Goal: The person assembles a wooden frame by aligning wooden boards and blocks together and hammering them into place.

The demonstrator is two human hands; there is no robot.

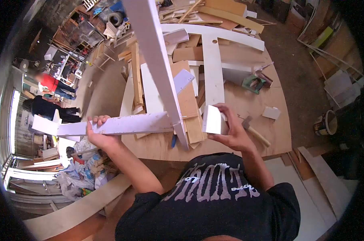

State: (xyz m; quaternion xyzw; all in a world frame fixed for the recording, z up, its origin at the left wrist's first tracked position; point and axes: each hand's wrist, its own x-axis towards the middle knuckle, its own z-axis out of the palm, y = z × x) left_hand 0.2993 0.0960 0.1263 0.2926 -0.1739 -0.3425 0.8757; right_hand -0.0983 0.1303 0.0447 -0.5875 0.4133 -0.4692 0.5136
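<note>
Framework of flat white boards (159, 122) is held up before a person in a black T-shirt (218, 180), over the near left part of a broad, light-brown wooden tabletop (280, 132). Its crosswise board (133, 124) meets a long white board (155, 52) at the right; whether that long board's lower end rests on anything, I cannot tell. The left hand (99, 132) has its grip wrapped around the crosswise board. The right hand (232, 130) grasps a small white box-shaped block (212, 120) between thumb and fingers, just right of the long board and apart from it.

I judge the step in hand to be handling both pieces at once. Any move from here would call for a firm left grip, so the framework does not twist, and a careful right wrist, so the block clears the long board.

Past the right hand lies a hammer with a wooden handle (259, 136); farther off sit a white rectangular offcut (271, 113) and a green open box (254, 83). Brown and white strips of board (188, 104) are heaped behind the framework. On the floor to the right stands a round bucket (321, 128); well away leftward are a person in red (49, 82) and a person in dark clothes (49, 107).
</note>
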